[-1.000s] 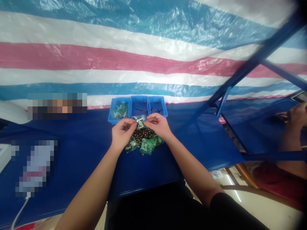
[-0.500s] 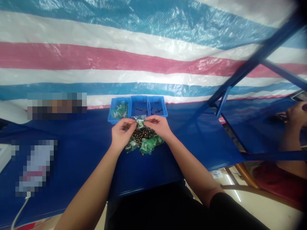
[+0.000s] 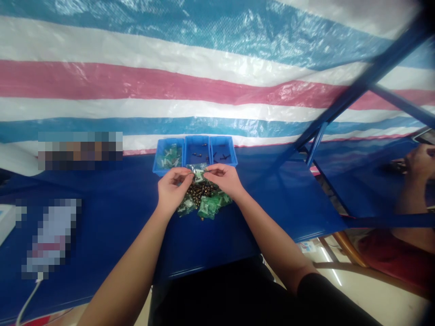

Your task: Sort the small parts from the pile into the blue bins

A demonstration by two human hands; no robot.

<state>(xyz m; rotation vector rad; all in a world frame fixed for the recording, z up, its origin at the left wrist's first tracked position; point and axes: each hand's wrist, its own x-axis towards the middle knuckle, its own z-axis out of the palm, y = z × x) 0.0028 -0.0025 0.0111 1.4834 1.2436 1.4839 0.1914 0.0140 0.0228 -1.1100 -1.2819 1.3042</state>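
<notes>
A small clear plastic bag (image 3: 199, 174) with pale parts inside is stretched between my two hands. My left hand (image 3: 172, 188) pinches its left edge, and my right hand (image 3: 226, 180) pinches its right edge. Below the bag lies a heap of brass-and-dark screws (image 3: 201, 194). Green-tinted plastic packets (image 3: 209, 206) lie at the front of the heap, and a clear packet (image 3: 186, 206) is at its left. Just beyond my hands, a blue bin (image 3: 157, 156) holds similar packets.
Beside that bin, a middle blue bin (image 3: 190, 148) and a right blue bin (image 3: 231, 151) hold a few dark screws. A blue metal frame (image 3: 317, 140) rises at right, with another person's hand (image 3: 421, 160) beyond it. A white cable (image 3: 26, 296) runs at lower left.
</notes>
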